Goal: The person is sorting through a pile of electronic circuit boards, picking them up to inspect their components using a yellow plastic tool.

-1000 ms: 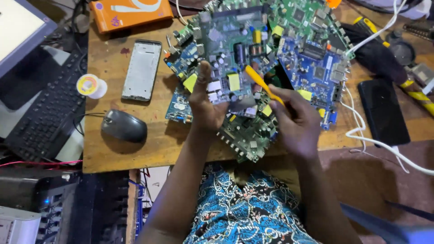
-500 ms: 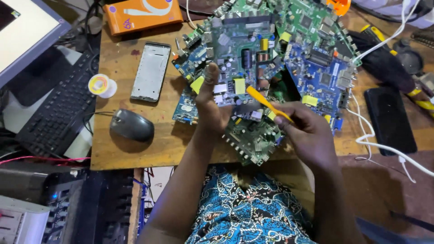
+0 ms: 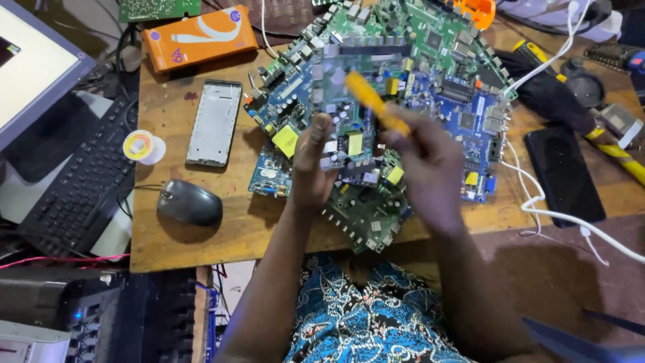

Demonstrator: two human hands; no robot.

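A grey-blue circuit board (image 3: 366, 94) is lifted off a pile of several green and blue circuit boards (image 3: 463, 74) on the wooden table (image 3: 201, 235). My left hand (image 3: 312, 165) grips that board at its lower left edge, thumb on top. My right hand (image 3: 430, 168), blurred by motion, holds a yellow-handled tool (image 3: 375, 102) whose handle lies across the board's upper middle. The tool's tip is hidden in my fist. A dark green board (image 3: 366, 215) lies below both hands at the table's front edge.
A dark mouse (image 3: 189, 202), a solder spool (image 3: 143, 146) and a bare phone frame (image 3: 215, 122) lie left of the boards. An orange box (image 3: 200, 37) sits at the back. A keyboard (image 3: 84, 181) and monitor (image 3: 30, 74) stand far left. A black phone (image 3: 564, 173) and white cable (image 3: 557, 218) lie right.
My right hand has risen and swung the yellow tool up, from low on the board to across its upper middle. My left hand keeps its hold on the board.
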